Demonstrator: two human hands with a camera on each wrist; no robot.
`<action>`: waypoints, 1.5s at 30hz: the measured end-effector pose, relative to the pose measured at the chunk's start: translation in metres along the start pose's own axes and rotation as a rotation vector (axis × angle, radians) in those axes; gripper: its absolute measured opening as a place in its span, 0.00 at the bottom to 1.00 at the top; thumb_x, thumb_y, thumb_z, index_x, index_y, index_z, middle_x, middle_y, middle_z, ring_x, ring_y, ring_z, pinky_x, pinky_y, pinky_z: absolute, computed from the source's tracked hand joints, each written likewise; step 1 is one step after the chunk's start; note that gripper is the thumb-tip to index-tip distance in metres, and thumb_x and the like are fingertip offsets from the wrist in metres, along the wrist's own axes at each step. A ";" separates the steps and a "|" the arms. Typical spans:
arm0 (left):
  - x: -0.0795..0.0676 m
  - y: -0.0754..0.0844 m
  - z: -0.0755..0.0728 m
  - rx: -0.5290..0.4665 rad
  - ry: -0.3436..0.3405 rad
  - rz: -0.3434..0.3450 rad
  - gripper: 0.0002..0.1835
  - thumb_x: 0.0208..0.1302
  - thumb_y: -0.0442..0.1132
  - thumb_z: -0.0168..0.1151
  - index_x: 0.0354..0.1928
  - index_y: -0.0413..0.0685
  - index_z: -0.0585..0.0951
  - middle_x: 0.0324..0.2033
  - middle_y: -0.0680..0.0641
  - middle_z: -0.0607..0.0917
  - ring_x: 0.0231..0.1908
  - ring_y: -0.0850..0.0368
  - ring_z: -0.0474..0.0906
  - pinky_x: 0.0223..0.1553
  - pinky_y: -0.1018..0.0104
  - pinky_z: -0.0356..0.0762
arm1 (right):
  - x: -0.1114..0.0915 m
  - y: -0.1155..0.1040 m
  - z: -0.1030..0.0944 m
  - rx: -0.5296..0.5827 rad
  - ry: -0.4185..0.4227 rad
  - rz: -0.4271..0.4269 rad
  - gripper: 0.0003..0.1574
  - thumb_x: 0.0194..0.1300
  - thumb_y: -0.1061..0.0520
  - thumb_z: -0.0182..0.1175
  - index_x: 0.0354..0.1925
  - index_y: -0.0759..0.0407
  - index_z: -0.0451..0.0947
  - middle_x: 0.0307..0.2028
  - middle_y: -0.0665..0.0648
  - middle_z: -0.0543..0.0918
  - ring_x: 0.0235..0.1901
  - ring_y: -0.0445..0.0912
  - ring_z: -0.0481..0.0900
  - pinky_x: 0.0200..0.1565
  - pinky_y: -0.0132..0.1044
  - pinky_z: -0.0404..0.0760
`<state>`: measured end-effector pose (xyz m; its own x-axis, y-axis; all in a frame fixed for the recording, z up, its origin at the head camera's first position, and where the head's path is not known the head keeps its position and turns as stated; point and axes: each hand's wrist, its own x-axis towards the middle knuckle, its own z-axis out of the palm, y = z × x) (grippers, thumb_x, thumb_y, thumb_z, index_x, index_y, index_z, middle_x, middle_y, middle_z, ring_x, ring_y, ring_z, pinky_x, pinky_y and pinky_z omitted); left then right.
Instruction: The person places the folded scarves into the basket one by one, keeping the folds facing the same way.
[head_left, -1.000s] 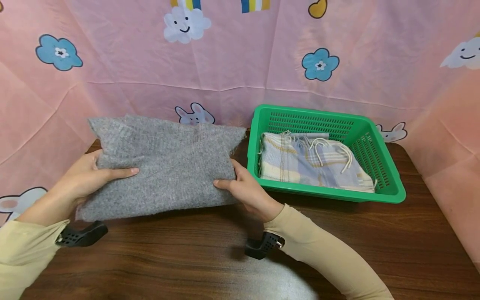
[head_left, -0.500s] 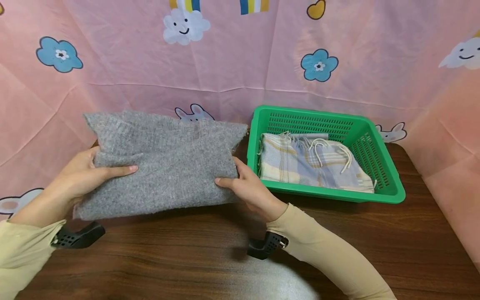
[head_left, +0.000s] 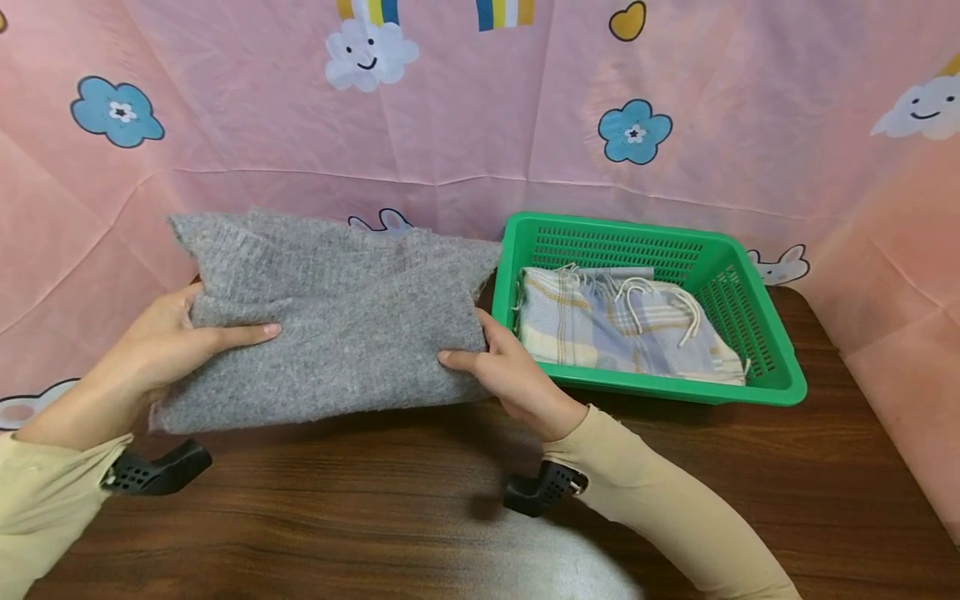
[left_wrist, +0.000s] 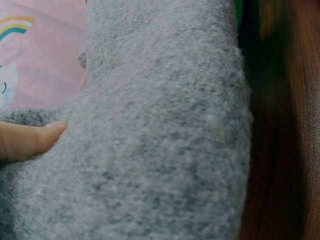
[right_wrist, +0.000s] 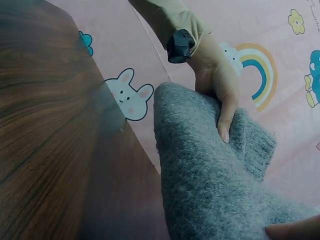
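A folded grey knit garment [head_left: 337,333], fuzzy with a ribbed part at its upper left, is held up above the table. My left hand [head_left: 168,346] grips its left side, thumb lying across the front and fingers hidden behind. At the right side my right hand [head_left: 513,371] pinches it, thumb in front and the other fingers mostly out of sight. In the left wrist view the cloth fills most of the picture, with the thumb [left_wrist: 30,141] pressing into it. The right wrist view shows the garment's thick folded edge between both hands.
A green plastic basket [head_left: 652,382] stands on the dark wooden table [head_left: 360,517] to the right. Inside it lies a folded plaid cloth [head_left: 600,325] with fringes. A pink printed curtain [head_left: 465,108] hangs behind and at both sides.
The garment has risen a little, covering more of the rabbit print behind it. My right hand has shifted slightly to the right. Both hands keep their hold.
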<state>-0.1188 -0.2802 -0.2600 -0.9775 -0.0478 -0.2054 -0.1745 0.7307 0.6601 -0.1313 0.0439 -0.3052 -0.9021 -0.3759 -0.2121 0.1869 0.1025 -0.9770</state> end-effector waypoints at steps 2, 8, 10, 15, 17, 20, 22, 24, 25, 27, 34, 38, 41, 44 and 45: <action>0.000 0.002 0.000 0.001 0.001 0.001 0.41 0.57 0.56 0.68 0.67 0.46 0.62 0.62 0.34 0.68 0.48 0.45 0.73 0.33 0.63 0.75 | -0.001 -0.001 -0.002 -0.006 0.008 0.013 0.52 0.64 0.61 0.60 0.76 0.55 0.42 0.74 0.55 0.52 0.74 0.49 0.48 0.70 0.49 0.56; 0.000 0.009 0.000 -0.015 0.000 -0.012 0.42 0.56 0.57 0.68 0.67 0.48 0.62 0.63 0.36 0.68 0.48 0.46 0.74 0.34 0.64 0.75 | -0.002 -0.004 -0.007 0.007 0.011 0.002 0.51 0.64 0.62 0.61 0.75 0.52 0.44 0.73 0.52 0.54 0.73 0.48 0.50 0.70 0.48 0.58; 0.001 0.010 -0.001 -0.015 -0.005 -0.008 0.42 0.56 0.58 0.68 0.67 0.49 0.62 0.62 0.37 0.68 0.45 0.52 0.74 0.33 0.63 0.76 | -0.002 -0.005 -0.009 0.015 0.010 -0.003 0.51 0.64 0.62 0.60 0.76 0.52 0.44 0.73 0.52 0.56 0.73 0.48 0.52 0.69 0.48 0.58; 0.002 0.013 -0.001 -0.027 -0.014 -0.003 0.37 0.55 0.58 0.69 0.63 0.55 0.66 0.53 0.52 0.75 0.40 0.63 0.75 0.34 0.65 0.78 | -0.003 -0.006 -0.011 0.013 0.013 0.017 0.52 0.64 0.62 0.61 0.76 0.51 0.42 0.74 0.51 0.53 0.73 0.47 0.50 0.70 0.48 0.58; 0.002 0.014 -0.001 -0.037 -0.010 -0.001 0.36 0.54 0.57 0.70 0.62 0.55 0.67 0.51 0.54 0.75 0.38 0.66 0.76 0.34 0.66 0.78 | -0.005 -0.008 -0.013 0.013 0.010 0.013 0.52 0.64 0.62 0.61 0.76 0.50 0.43 0.74 0.50 0.53 0.73 0.46 0.50 0.70 0.47 0.58; 0.002 0.017 0.000 -0.041 0.001 0.013 0.35 0.55 0.56 0.70 0.61 0.54 0.67 0.54 0.49 0.74 0.37 0.66 0.75 0.33 0.65 0.78 | -0.007 -0.010 -0.015 0.020 0.006 -0.006 0.52 0.63 0.62 0.61 0.75 0.49 0.44 0.73 0.49 0.55 0.73 0.44 0.51 0.70 0.46 0.57; 0.001 0.019 0.000 -0.045 0.008 0.021 0.35 0.55 0.55 0.70 0.61 0.52 0.67 0.58 0.43 0.71 0.37 0.65 0.74 0.33 0.64 0.78 | -0.008 -0.012 -0.017 0.025 -0.002 -0.027 0.51 0.63 0.63 0.61 0.75 0.49 0.46 0.72 0.49 0.58 0.72 0.44 0.53 0.70 0.46 0.58; 0.001 0.022 0.000 -0.049 0.013 0.024 0.35 0.55 0.55 0.70 0.61 0.53 0.67 0.59 0.41 0.70 0.38 0.64 0.74 0.33 0.63 0.78 | -0.009 -0.014 -0.019 0.033 -0.011 -0.038 0.50 0.63 0.63 0.61 0.75 0.47 0.47 0.70 0.48 0.61 0.71 0.44 0.55 0.69 0.45 0.59; 0.001 0.023 0.000 -0.057 0.009 0.022 0.34 0.55 0.55 0.70 0.60 0.53 0.67 0.59 0.41 0.70 0.38 0.65 0.74 0.33 0.63 0.78 | -0.009 -0.014 -0.020 0.038 -0.019 -0.045 0.49 0.64 0.64 0.60 0.75 0.47 0.48 0.70 0.48 0.62 0.70 0.44 0.57 0.69 0.46 0.60; 0.001 0.025 0.000 -0.045 0.012 0.026 0.34 0.55 0.55 0.70 0.60 0.53 0.67 0.59 0.42 0.70 0.39 0.64 0.73 0.33 0.64 0.77 | -0.010 -0.015 -0.021 0.042 -0.025 -0.045 0.48 0.64 0.64 0.60 0.74 0.47 0.49 0.69 0.48 0.62 0.70 0.44 0.58 0.68 0.45 0.60; 0.002 0.030 -0.001 -0.030 0.005 0.032 0.38 0.55 0.56 0.70 0.64 0.53 0.65 0.57 0.49 0.72 0.40 0.69 0.72 0.35 0.71 0.76 | -0.012 -0.017 -0.025 0.010 0.003 -0.007 0.52 0.64 0.61 0.60 0.76 0.50 0.41 0.75 0.50 0.49 0.74 0.44 0.44 0.71 0.46 0.53; 0.003 0.034 0.000 0.031 0.026 0.039 0.42 0.54 0.60 0.68 0.66 0.50 0.64 0.59 0.45 0.72 0.45 0.59 0.71 0.40 0.69 0.72 | -0.013 -0.019 -0.027 0.009 0.011 -0.008 0.52 0.65 0.61 0.60 0.76 0.51 0.40 0.75 0.49 0.48 0.74 0.43 0.43 0.71 0.46 0.52; 0.004 0.036 0.001 0.064 0.036 0.042 0.44 0.54 0.62 0.67 0.67 0.48 0.63 0.60 0.42 0.72 0.48 0.52 0.69 0.42 0.66 0.69 | -0.013 -0.019 -0.028 0.011 0.007 -0.025 0.51 0.65 0.61 0.60 0.76 0.51 0.43 0.74 0.49 0.53 0.73 0.43 0.48 0.71 0.45 0.54; 0.005 0.038 0.002 0.060 0.036 0.052 0.45 0.54 0.62 0.67 0.67 0.48 0.63 0.60 0.42 0.71 0.50 0.50 0.68 0.45 0.62 0.69 | -0.012 -0.019 -0.030 0.007 -0.001 -0.044 0.49 0.65 0.62 0.60 0.75 0.50 0.45 0.72 0.48 0.56 0.72 0.44 0.51 0.70 0.45 0.56; 0.006 0.039 0.003 0.063 0.041 0.057 0.44 0.54 0.62 0.67 0.67 0.47 0.63 0.60 0.41 0.71 0.51 0.49 0.68 0.46 0.60 0.69 | -0.012 -0.020 -0.031 0.007 -0.004 -0.046 0.49 0.65 0.62 0.59 0.75 0.49 0.46 0.72 0.49 0.58 0.72 0.44 0.53 0.70 0.46 0.57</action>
<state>-0.1310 -0.2505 -0.2378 -0.9899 -0.0316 -0.1380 -0.1116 0.7741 0.6231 -0.1362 0.0752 -0.2828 -0.9080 -0.3843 -0.1667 0.1478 0.0786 -0.9859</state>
